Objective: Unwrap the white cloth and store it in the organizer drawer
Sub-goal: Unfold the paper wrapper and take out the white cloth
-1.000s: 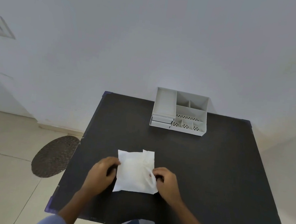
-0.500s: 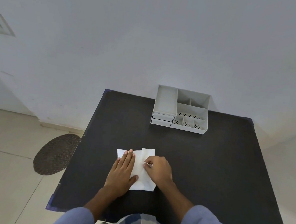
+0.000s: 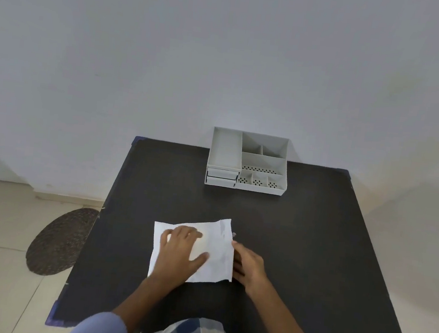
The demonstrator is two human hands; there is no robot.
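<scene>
The white cloth (image 3: 219,250) lies flat as a rough square near the front middle of the black table (image 3: 313,244). My left hand (image 3: 180,254) presses down on its left half with fingers spread. My right hand (image 3: 247,267) rests at the cloth's right edge, fingers curled against that edge; whether it pinches the cloth is unclear. The grey organizer (image 3: 248,161) stands at the table's far edge against the wall, with two shut drawers (image 3: 221,176) stacked at its front left and open compartments on top.
A white wall rises directly behind the organizer. A round dark woven mat (image 3: 61,242) lies on the tiled floor left of the table. Bare black tabletop stretches between the cloth and the organizer and to the right.
The cloth has spread wider to the right. My right hand moved from on top of it to its right edge. My left hand stays flat on the left half.
</scene>
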